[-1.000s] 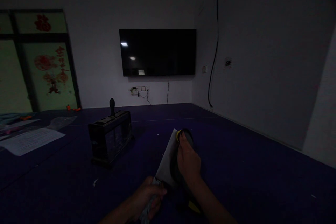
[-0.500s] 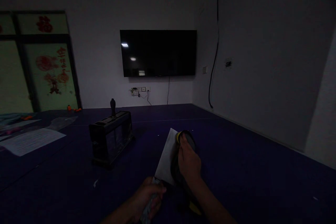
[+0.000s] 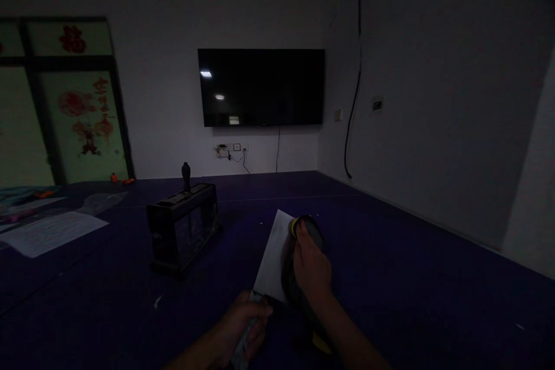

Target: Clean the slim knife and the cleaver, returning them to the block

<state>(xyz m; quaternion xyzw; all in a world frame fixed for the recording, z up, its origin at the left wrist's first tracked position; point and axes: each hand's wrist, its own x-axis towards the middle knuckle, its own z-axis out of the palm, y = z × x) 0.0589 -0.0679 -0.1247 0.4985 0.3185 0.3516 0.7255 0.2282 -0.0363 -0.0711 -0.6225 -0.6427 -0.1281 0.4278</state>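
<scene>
In my left hand point(image 3: 248, 321) is the pale-wrapped handle of what looks like a cleaver point(image 3: 272, 260); its broad, light grey blade points up and away from me. My right hand point(image 3: 312, 266) is wrapped around a dark tool with yellow parts point(image 3: 315, 230) and a rounded far end. This tool lies along the blade's right side and hides part of it. Its lower half is too dark to make out. Left of both hands stands a black box-like frame point(image 3: 176, 231) with clear sides and an upright dark handle on top.
A dark blue surface point(image 3: 390, 289) spreads all around, with small white scraps on it. Printed paper point(image 3: 56, 232) and clear plastic point(image 3: 103, 202) lie at the left. A television point(image 3: 262, 88) hangs on the far wall, and a black cable point(image 3: 358, 81) runs down the right wall.
The blade has shifted slightly left, showing a little more of its face beside the dark tool. Both hands keep their grips and have barely moved.
</scene>
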